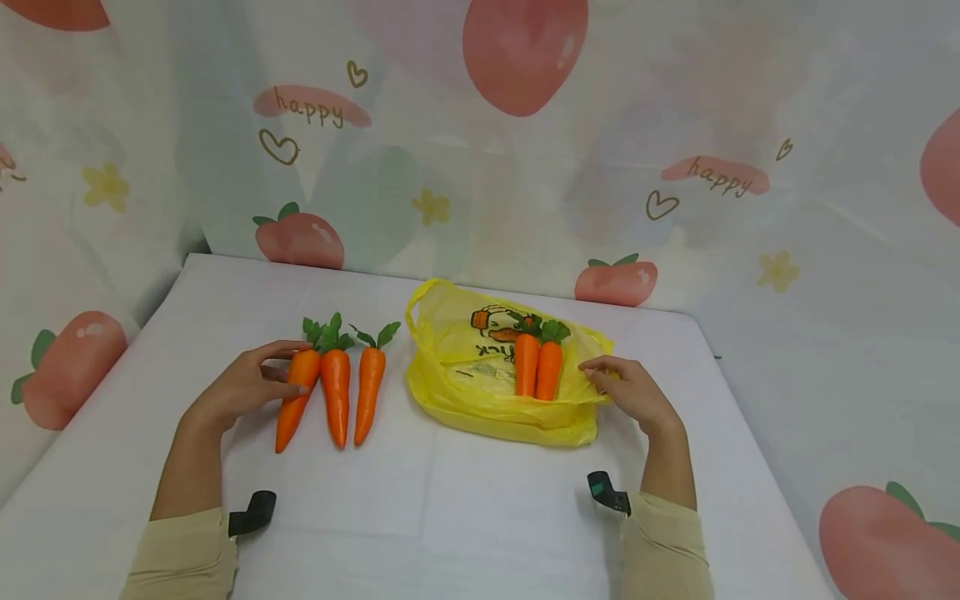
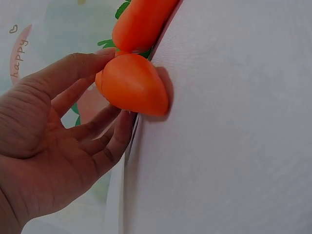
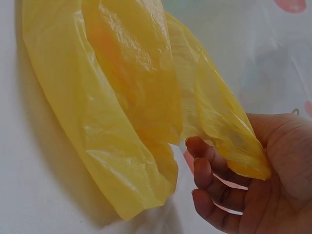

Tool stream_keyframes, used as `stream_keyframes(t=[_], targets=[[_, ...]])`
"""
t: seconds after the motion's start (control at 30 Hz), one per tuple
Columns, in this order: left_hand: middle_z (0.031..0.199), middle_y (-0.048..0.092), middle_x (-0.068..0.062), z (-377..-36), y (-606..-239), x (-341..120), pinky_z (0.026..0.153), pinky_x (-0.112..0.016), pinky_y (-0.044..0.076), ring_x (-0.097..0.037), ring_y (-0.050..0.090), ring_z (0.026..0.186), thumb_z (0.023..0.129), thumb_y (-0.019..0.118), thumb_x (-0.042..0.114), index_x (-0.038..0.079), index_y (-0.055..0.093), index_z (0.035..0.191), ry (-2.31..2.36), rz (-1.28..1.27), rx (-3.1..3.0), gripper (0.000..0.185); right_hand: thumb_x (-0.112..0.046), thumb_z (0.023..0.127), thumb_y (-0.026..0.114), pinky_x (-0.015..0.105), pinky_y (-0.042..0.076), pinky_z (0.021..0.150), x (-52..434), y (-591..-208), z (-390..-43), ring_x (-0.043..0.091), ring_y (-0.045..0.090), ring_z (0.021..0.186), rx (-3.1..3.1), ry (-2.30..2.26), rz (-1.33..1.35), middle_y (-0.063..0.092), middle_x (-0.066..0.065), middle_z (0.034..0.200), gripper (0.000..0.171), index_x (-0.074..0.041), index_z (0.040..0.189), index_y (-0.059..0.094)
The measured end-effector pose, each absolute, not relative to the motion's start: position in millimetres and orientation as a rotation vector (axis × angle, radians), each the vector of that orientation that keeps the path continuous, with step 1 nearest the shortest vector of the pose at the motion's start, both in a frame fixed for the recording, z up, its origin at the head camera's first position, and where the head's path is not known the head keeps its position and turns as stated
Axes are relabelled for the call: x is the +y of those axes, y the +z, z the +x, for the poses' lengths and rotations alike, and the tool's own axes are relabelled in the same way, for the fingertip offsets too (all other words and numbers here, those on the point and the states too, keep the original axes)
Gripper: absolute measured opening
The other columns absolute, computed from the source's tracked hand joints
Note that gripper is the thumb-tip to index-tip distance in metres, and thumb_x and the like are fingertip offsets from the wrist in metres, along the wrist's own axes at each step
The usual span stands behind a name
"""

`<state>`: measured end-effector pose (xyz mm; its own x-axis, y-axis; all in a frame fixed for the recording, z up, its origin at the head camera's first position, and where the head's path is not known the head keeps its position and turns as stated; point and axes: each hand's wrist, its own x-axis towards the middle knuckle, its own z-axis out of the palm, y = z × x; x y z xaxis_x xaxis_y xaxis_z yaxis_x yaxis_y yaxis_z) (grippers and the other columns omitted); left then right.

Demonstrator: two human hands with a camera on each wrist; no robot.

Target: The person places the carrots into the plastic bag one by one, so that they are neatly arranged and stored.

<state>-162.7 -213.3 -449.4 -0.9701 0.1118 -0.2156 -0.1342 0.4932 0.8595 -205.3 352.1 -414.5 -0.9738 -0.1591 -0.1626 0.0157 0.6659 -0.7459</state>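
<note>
- A pale fabric backdrop [image 1: 510,183] printed with pink fruit, yellow flowers and the word "happy" is hung behind and at the sides.
- A white-covered worktop [image 1: 450,517] is set in front of it.
- A thin yellow plastic bag [image 1: 450,379] with a printed cartoon duck is laid on the worktop, right of centre, its opening turned upward.
- Two beige sleeves [image 1: 180,554] are worn on the forearms.
- The left hand [image 1: 243,383] is closed on the leftmost smooth orange carrot [image 1: 292,410], which is held near its green leafy top between thumb and fingers; its tapered end is pointed toward the near edge.
- The right hand [image 1: 630,392] is placed at the bag's right edge, its fingers loosely bent; a fold of plastic is caught between thumb and fingers, but whether it is firmly pinched cannot be told.
- A glossy orange middle carrot [image 1: 337,396] is laid just beside the held one, and a slimmer orange third carrot [image 1: 370,387] is placed to its right, near the bag.
- Two orange bagged carrots [image 1: 527,367] are seen side by side in the bag's opening, their lower ends hidden by its front edge.
- Small black wrist devices [image 1: 253,512] are fixed at both cuffs.
</note>
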Motion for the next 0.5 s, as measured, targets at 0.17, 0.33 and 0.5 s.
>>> stream_keyframes(t=[0.17,0.33,0.5], targets=[[0.15,0.042,-0.028,-160.7,-443.7,-212.2,0.095,-0.06,0.05,-0.05,0.046,0.128,0.092,0.079,0.016,0.012,0.049,0.153,1.463,-0.056,2.513,0.068,-0.02,0.109,0.054,0.036,0.049,0.087,351.5,-413.8,-204.1,0.029,0.056,0.1,2.664,-1.214,-0.118,0.062,0.018,0.129,0.032,0.0,0.131,0.067],[0.154,0.036,-0.028,-158.4,-439.9,-212.9,0.098,-0.06,0.05,-0.052,0.046,0.13,0.094,0.075,0.013,0.011,0.047,0.155,1.504,-0.114,2.54,0.068,-0.02,0.109,0.055,0.036,0.049,0.086,350.2,-412.1,-203.1,0.029,0.056,0.1,2.661,-1.231,-0.121,0.062,0.019,0.129,0.033,0.001,0.132,0.066],[0.156,0.035,-0.027,-158.3,-439.2,-214.3,0.098,-0.058,0.05,-0.051,0.046,0.129,0.095,0.075,0.014,0.012,0.046,0.155,1.532,-0.118,2.559,0.067,-0.021,0.109,0.054,0.036,0.048,0.085,349.7,-410.3,-203.0,0.029,0.056,0.1,2.661,-1.231,-0.117,0.061,0.019,0.129,0.034,0.001,0.132,0.066]])
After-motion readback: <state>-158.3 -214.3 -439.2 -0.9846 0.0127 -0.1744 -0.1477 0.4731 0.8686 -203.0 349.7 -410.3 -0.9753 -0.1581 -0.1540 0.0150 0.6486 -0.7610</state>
